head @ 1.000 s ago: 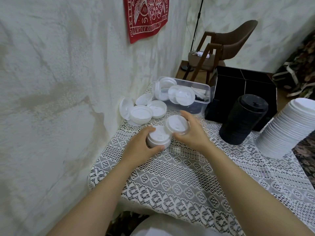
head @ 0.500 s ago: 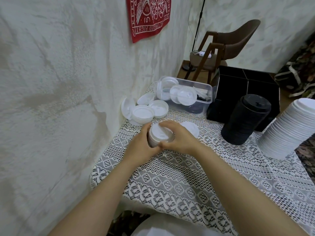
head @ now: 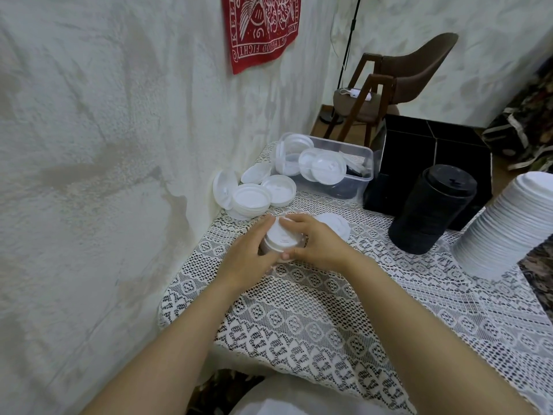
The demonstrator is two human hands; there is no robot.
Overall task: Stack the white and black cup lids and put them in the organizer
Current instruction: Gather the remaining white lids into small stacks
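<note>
The lid (head: 282, 234) held aside a second ago now caps the short white stack (head: 270, 247), left hand (head: 247, 259) and right hand (head: 318, 245) fingers curled round it, growing the pile.

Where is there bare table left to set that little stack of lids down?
Bare lace tablecloth fills the near half, in front of the left hand and right hand, plus a strip between the right hand and the black lid stack. The far corner is crowded: loose white lids, clear tub, black organizer.
</note>
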